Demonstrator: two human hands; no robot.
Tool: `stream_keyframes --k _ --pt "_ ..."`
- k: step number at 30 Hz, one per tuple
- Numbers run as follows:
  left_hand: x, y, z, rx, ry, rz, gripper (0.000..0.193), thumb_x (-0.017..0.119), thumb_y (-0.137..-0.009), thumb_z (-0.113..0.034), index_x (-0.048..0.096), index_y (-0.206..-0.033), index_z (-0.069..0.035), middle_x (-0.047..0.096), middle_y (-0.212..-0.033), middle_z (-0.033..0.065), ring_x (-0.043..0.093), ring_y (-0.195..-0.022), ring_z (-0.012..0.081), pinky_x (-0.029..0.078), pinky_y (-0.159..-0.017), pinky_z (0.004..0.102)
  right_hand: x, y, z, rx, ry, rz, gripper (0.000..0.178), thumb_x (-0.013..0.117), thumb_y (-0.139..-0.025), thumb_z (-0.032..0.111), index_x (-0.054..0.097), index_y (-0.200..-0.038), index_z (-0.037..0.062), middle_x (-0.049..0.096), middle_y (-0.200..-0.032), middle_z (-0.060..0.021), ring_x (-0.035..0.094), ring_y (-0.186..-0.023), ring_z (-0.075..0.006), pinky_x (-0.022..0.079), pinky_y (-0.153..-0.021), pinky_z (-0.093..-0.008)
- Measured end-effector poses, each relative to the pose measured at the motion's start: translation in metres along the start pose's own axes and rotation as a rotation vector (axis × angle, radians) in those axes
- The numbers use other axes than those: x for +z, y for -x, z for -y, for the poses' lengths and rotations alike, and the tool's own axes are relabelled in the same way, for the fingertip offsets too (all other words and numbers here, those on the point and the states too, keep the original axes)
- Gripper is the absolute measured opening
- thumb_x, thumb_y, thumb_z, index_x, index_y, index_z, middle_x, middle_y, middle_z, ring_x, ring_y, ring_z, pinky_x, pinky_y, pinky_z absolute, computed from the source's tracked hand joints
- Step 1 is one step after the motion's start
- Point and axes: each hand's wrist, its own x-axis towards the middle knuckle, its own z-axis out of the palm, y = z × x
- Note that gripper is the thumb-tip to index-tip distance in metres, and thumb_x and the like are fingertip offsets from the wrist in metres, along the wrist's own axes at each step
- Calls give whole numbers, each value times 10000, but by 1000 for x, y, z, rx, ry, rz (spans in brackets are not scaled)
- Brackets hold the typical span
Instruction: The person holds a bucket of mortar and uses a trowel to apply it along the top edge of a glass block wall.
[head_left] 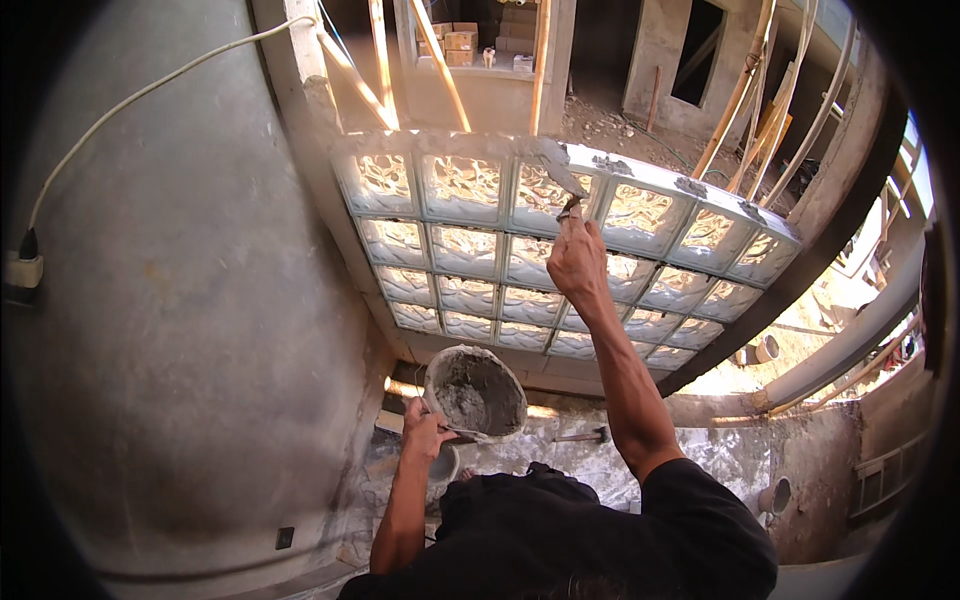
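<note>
Head view: nearest is a black shirt [560, 540] of soft, matte cloth, its sleeve ending above the right elbow. The left hand [424, 432] is at the near left of a round bucket [503, 388], its fingers closed on the rim; whether they also hook the handle is unclear. The bucket tilts, showing a rough, crusted inside with wet, lumpy grey mortar [462, 405] at the bottom. Farther up, the right hand [580, 262] has its fingers wrapped tightly round the short handle of a trowel [566, 180], whose blade is caked in mortar. It lies over the top edge of the glass blocks [465, 190]; whether it touches them I cannot tell.

These blocks are square and clear, with rippled faces, stacked in rows between thin joints. Ragged grey clumps sit along their top. At left stands a smooth, mottled grey wall [190, 300], crossed at its top by a thin pale cable [130, 100]. Below, a hammer [590, 435] lies on the floor [700, 455], which is smeared white. Beyond the blocks, slim wooden poles [443, 65] lean before brown cardboard boxes [460, 42].
</note>
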Motion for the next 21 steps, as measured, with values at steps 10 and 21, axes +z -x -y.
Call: stream_keyframes --k 10,21 --pt "-5 6 2 -17 -14 4 291 477 -745 107 496 -970 -77 545 -897 83 610 -732 263 570 -700 612 35 -21 45 93 27 158 732 582 -738 30 319 -1398 -142 491 -1193 -343 600 -959 -503 507 -849 -502" --pt "-7 -3 -11 24 49 -35 327 463 -743 117 484 -1015 -65 555 -961 123 625 -864 339 547 -753 670 40 10 48 179 -632 279 259 571 -873 205 582 -1028 -3 619 -806 -174 576 -640 -330 507 -657 -433"
